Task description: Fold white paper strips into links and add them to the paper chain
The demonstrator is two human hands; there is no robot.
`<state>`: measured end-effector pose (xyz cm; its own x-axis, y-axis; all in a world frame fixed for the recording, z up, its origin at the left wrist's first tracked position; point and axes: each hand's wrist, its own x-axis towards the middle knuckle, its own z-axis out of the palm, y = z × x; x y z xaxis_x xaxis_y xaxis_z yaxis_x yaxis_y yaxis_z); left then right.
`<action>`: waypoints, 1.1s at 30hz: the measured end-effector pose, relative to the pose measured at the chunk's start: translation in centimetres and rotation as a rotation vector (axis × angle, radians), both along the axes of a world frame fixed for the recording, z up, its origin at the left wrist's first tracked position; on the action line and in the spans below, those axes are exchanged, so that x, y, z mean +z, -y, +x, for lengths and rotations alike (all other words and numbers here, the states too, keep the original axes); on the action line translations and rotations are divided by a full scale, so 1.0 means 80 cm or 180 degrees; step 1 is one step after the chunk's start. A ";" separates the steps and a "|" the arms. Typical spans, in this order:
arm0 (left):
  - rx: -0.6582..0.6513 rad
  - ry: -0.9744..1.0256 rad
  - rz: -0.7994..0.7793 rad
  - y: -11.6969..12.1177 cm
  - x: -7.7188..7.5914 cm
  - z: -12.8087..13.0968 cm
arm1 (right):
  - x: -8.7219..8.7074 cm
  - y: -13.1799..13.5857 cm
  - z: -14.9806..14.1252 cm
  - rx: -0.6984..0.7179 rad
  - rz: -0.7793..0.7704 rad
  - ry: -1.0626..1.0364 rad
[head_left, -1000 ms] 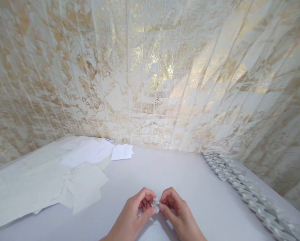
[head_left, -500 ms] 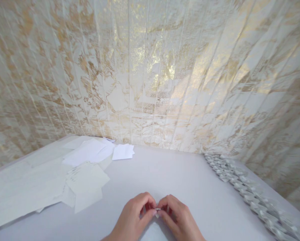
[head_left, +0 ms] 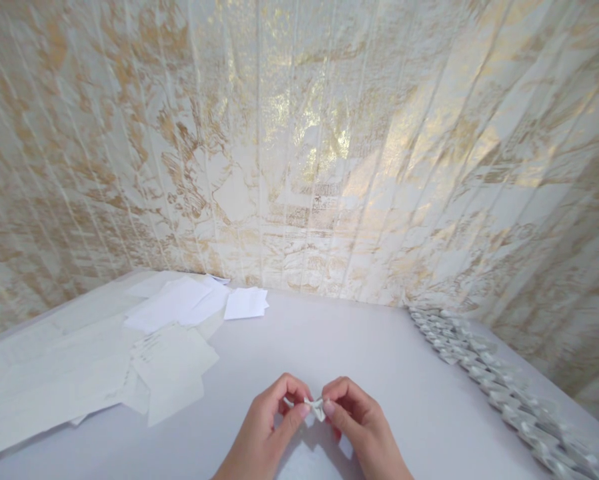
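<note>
A small folded paper [head_left: 318, 409] is held at six o'clock in the view, above the table [head_left: 329, 340]. One end is pinched between thumb and fingers of the left hand [head_left: 262, 427], the other likewise by the right hand [head_left: 369, 423]; it is probably gripped from both sides so that its folds can be kept steady.

From it, the loose sheets [head_left: 64, 380] lie overlapped towards ten o'clock and the small squares [head_left: 244, 303] at eleven, apparently set aside within reach. The folded pieces [head_left: 499, 390] are ranged in close rows from one to four o'clock, perhaps to keep them together and the middle free for the hands.

The folded paper's ends are hidden by the fingertips, and its exact shape is blurred. A pale patch under the right hand cannot be made out. The rows and sheets are cut off by the frame.
</note>
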<state>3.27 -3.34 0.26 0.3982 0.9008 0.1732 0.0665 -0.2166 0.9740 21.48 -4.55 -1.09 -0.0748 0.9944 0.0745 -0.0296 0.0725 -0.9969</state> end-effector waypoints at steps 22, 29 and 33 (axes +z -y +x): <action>0.0124 -0.0761 0.0438 0.006 0.005 -0.001 | 0.007 0.009 -0.004 0.0211 -0.0036 0.0933; 0.0322 -0.1031 0.0672 0.008 0.011 0.002 | 0.012 0.015 -0.007 0.0191 0.0224 0.1379; 0.0311 -0.0991 0.0398 0.004 0.012 0.001 | 0.008 0.014 -0.003 0.0314 0.0338 0.1368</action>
<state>3.35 -3.66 1.19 0.3622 0.9168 0.1685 0.3824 -0.3110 0.8701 21.26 -5.67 -0.45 -0.2154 0.9695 0.1171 0.3734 0.1925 -0.9075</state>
